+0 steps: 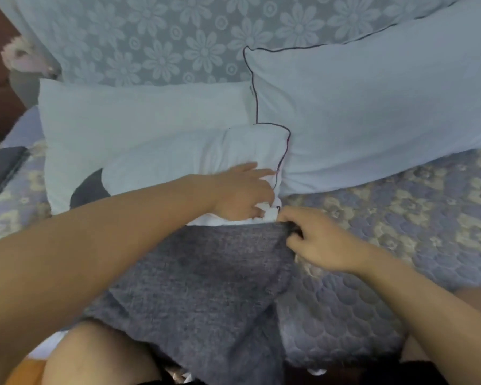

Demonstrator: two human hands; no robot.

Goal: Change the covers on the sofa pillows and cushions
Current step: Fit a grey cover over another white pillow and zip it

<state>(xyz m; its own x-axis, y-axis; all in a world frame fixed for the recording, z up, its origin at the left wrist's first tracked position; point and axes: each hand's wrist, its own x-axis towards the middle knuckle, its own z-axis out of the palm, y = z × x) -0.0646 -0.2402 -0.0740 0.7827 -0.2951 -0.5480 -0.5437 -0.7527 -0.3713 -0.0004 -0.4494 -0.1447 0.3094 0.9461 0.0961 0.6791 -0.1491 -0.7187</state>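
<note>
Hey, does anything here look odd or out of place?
Only the white pillow: it sticks half out of the grey cover, as expected mid-change. The left hand grips the pillow's corner; the right hand pinches the cover's edge. Nothing looks torn or spilled.

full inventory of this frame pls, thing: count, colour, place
grey cover: 1, dark grey, on the lap, partly over the small pillow
small pillow: 1, white with dark piping, centre
large pillows: 2, white, against the back, left and right
floral throw: 1, pale blue, sofa back
quilted seat cover: 1, purple and beige, seat
left hand: 1, grips the small pillow's corner
right hand: 1, pinches the grey cover's edge
</note>
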